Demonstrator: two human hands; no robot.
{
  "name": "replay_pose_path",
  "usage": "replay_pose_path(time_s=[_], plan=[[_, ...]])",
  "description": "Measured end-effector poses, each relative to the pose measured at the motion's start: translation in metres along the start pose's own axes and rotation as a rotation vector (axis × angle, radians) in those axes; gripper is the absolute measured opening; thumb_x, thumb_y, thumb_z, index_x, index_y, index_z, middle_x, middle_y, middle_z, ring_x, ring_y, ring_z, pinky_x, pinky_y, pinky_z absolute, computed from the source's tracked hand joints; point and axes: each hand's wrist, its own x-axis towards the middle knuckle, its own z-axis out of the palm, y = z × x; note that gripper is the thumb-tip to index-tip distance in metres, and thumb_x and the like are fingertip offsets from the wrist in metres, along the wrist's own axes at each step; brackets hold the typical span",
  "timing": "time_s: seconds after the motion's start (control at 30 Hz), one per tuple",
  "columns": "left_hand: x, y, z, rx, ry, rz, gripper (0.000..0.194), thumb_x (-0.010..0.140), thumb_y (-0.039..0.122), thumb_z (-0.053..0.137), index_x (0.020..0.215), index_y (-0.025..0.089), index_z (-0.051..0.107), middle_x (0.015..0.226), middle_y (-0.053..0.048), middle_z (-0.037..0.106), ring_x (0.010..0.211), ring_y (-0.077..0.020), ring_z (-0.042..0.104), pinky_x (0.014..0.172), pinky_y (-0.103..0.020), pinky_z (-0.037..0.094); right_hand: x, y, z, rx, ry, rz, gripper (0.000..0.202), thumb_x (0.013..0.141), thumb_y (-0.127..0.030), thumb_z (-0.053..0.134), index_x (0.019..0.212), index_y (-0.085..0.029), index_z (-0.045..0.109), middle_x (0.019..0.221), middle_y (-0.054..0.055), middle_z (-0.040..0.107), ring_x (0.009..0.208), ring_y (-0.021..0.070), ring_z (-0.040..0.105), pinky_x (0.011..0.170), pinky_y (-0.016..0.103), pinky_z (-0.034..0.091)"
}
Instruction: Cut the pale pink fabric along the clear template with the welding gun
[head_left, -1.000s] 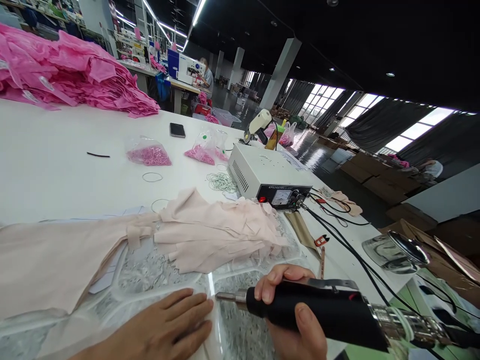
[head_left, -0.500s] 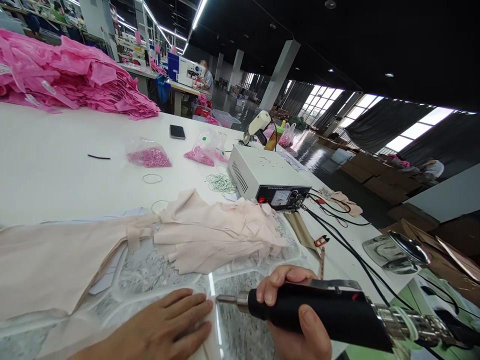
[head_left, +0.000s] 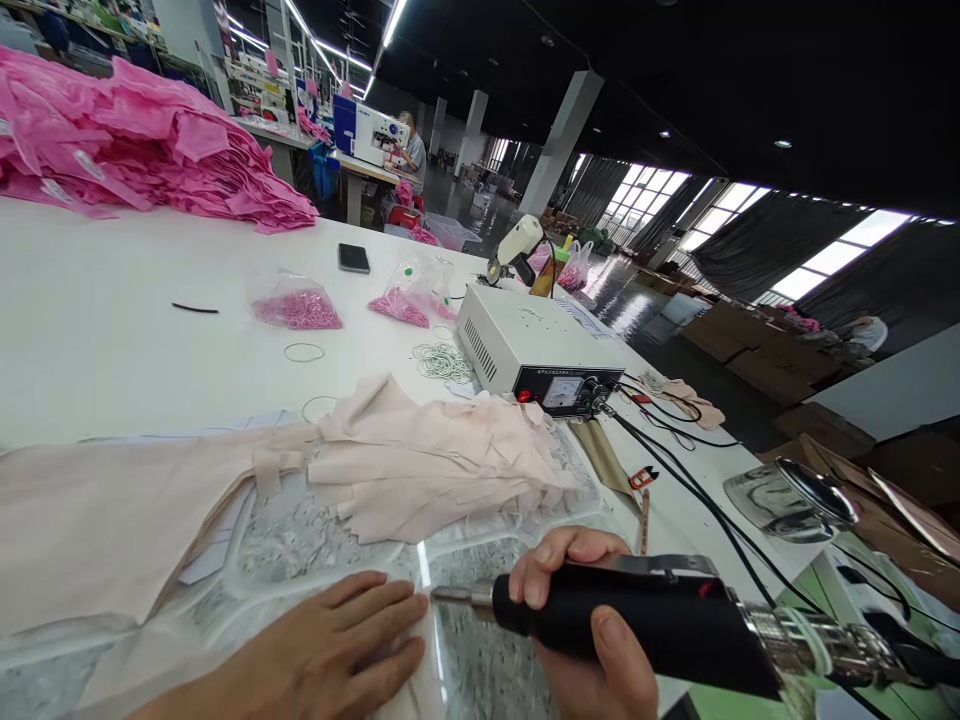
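Flatly, your left hand point(head_left: 330, 650) presses smooth pale fabric point(head_left: 427, 640), grasping nothing; your right point(head_left: 592, 630) grips the matte-black, metal-tipped cylindrical tool point(head_left: 637, 620).

view: 1, head-worn | from: above the near side of the white table point(head_left: 127, 375) | faces: forward and down, across the tabletop | near: left hand point(head_left: 330, 645) and right hand point(head_left: 619, 665), close, at the bottom | far: room out to the windows point(head_left: 840, 255), right | framing: wide, tilted, ceiling point(head_left: 720, 80) included
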Motion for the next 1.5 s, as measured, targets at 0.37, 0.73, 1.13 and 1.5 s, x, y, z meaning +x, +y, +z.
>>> replay_pose_path(time_s=[0.37, 0.73, 1.13, 1.5], plan=[[0.005, 0.002, -0.003, 0.071, 0.06, 0.014, 0.045, 0.083, 0.001, 0.048, 0.119, 0.02, 0.066, 0.126, -0.002, 0.071, 0.116, -0.0162, 0.065, 0.104, -0.025, 0.048, 0.001, -0.001, 0.003, 0.02, -0.052, -0.021, 0.015, 0.09, -0.037, 0.061, 0.098, -0.025, 0.063, 0.084, 0.002, 0.059, 0.065, 0.0135, 0.062, 0.062, 0.031, 0.056], [0.002, 0.003, -0.002, 0.05, 0.042, -0.001, 0.053, 0.077, -0.002, 0.044, 0.12, 0.021, 0.065, 0.128, -0.001, 0.07, 0.117, -0.0177, 0.066, 0.102, -0.03, 0.051, 0.001, 0.001, 0.008, 0.059, -0.038, -0.018, 0.017, 0.089, -0.039, 0.062, 0.1, -0.026, 0.064, 0.086, 0.001, 0.059, 0.066, 0.0109, 0.063, 0.063, 0.026, 0.058], [-0.009, -0.002, 0.009, 0.055, -0.019, 0.031, 0.065, 0.077, 0.001, 0.051, 0.138, 0.021, 0.055, 0.142, -0.002, 0.061, 0.126, -0.0188, 0.061, 0.11, -0.031, 0.046, 0.003, 0.004, 0.009, 0.039, -0.021, -0.08, 0.014, 0.09, -0.038, 0.062, 0.097, -0.026, 0.064, 0.083, 0.0, 0.062, 0.061, 0.0119, 0.063, 0.058, 0.027, 0.057], [-0.007, -0.001, 0.003, 0.031, -0.044, 0.017, 0.065, 0.08, -0.004, 0.043, 0.139, 0.021, 0.056, 0.142, -0.003, 0.061, 0.128, -0.0189, 0.06, 0.11, -0.033, 0.046, 0.001, 0.013, 0.004, 0.08, 0.049, -0.104, 0.015, 0.088, -0.038, 0.061, 0.098, -0.026, 0.061, 0.086, 0.001, 0.062, 0.058, 0.013, 0.062, 0.055, 0.03, 0.054]])
